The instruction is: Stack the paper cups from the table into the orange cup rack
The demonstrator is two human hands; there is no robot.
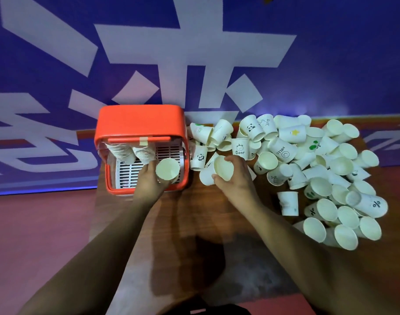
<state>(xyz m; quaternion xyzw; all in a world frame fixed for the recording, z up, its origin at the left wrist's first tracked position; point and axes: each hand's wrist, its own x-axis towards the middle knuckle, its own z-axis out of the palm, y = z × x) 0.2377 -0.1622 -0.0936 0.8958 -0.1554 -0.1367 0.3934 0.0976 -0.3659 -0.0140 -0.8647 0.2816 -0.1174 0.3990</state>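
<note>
Currently left hand [149, 181] clasps cup [167, 169], axis upright, mouth up, over orange rack [139, 120]; right hand [238, 179] grasps second cup [223, 167], mouth up too, beside loose pile [341, 165].

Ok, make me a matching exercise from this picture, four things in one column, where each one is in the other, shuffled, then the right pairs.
1. orange cup rack
2. cup in left hand
3. cup in right hand
4. Bear cup

A. in the pile, behind the right hand
B. at the table's left end
C. held at the rack's open front
D. held at the pile's left edge

Pairs: 1-B, 2-C, 3-D, 4-A
</note>
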